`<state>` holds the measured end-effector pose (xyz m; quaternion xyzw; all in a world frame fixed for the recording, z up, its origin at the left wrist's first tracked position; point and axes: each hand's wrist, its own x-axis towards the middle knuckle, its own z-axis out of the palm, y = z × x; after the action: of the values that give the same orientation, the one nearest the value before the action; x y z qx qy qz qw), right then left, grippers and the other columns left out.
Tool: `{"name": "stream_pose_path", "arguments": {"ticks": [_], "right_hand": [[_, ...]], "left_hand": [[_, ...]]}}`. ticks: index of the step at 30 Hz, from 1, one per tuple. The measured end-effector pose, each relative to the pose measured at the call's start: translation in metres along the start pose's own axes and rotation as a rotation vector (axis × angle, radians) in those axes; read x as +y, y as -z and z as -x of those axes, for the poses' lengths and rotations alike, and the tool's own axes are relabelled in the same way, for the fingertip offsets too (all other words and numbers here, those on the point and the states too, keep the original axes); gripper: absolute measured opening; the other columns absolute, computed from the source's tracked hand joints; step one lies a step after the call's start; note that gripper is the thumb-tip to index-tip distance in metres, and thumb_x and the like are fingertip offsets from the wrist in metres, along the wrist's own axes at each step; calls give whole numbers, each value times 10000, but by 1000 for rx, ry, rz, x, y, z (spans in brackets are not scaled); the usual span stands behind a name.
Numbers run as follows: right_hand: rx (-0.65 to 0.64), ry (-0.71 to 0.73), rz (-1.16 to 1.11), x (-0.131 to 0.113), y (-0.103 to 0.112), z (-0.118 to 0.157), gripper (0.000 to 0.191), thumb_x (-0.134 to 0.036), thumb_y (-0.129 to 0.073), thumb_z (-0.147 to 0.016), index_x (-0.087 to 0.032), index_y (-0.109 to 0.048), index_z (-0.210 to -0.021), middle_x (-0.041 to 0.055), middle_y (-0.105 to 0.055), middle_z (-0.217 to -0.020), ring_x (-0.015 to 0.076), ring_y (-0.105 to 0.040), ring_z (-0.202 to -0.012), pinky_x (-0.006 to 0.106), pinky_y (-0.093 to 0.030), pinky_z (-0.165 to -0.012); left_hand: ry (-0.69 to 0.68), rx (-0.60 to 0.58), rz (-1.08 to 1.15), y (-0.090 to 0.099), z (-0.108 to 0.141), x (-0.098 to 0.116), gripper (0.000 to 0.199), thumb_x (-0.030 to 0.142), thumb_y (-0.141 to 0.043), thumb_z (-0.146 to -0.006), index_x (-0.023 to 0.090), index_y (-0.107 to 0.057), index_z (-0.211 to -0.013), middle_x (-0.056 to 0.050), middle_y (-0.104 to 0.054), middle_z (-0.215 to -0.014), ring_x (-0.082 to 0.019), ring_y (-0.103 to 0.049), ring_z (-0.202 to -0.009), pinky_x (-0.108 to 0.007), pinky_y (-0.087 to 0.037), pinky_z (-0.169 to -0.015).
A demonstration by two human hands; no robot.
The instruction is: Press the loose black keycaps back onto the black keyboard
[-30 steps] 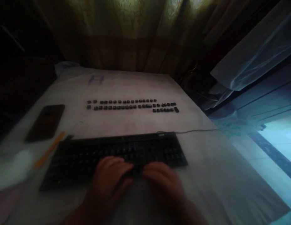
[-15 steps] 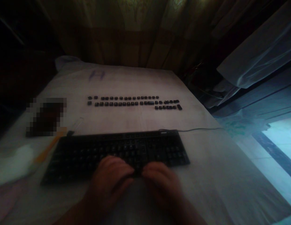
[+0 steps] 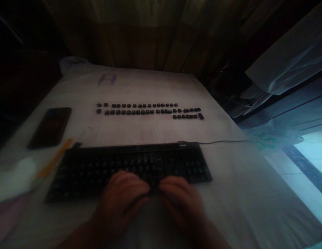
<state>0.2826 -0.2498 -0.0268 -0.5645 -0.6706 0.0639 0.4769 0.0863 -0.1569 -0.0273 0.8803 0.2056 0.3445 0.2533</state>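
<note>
A black keyboard [image 3: 98,169] lies across the near part of the table, its cable leaving at the top right. Over its lower middle edge is my left hand [image 3: 124,197], fingers bent together and tips pointing right. My right hand [image 3: 179,200] faces it at the same edge, its fingers also drawn together. Both sets of fingertips nearly meet at the keyboard's front edge; whatever they grip is too dark and small to make out. Loose black keycaps [image 3: 142,112] stand in rows beyond the keyboard, with a shorter row at the right.
A dark phone [image 3: 50,127] lies at the left. An orange-handled brush [image 3: 55,157] rests beside the keyboard's left end, near a white blurred item [image 3: 15,178] and a pink one [image 3: 10,216]. The white-covered table [image 3: 239,193] ends at the right.
The view has shifted slightly. Both hands stay at the keyboard's front edge in nearly the same pose, and the keycap rows look unchanged.
</note>
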Motion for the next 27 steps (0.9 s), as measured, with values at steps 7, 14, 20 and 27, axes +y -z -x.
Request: {"name": "stream_pose_path", "arguments": {"ticks": [7,14,20,27], "right_hand": [[3,2,12,-1,1,0,154,-141,-579,-927,-210,-668,-1032,60,-717,-927,179,-715,-821,274,-636,-691],[-2,0,17,-1,1,-1,210,-125,-570,-903,-230,-661,-1061,56,-725,-930,193,-724,-813,296,-639,-673],[32,-60,16,-1,0,1,215,-194,-574,-932,-231,-596,-1143,51,-729,-918,194,-722,-774,314,-645,-688],[9,-107,-53,-2,1,-1,185,-178,-597,-916,-232,-588,-1093,24,-718,-866,161,-698,-705,259,-617,-629]], "left_hand": [[31,-15,13,1,2,0,180,206,-565,-965,254,-677,-1097,-19,-758,-970,-221,-693,-890,-409,-514,-891],[0,-10,8,1,1,0,208,173,-558,-960,251,-646,-1131,-7,-752,-978,-213,-686,-903,-404,-514,-896],[28,32,1,2,0,1,180,212,-603,-921,248,-621,-1097,-5,-728,-926,-217,-680,-860,-379,-548,-815],[93,70,5,-2,7,-1,153,277,-610,-926,244,-646,-1070,-27,-699,-915,-227,-668,-876,-386,-555,-824]]}}
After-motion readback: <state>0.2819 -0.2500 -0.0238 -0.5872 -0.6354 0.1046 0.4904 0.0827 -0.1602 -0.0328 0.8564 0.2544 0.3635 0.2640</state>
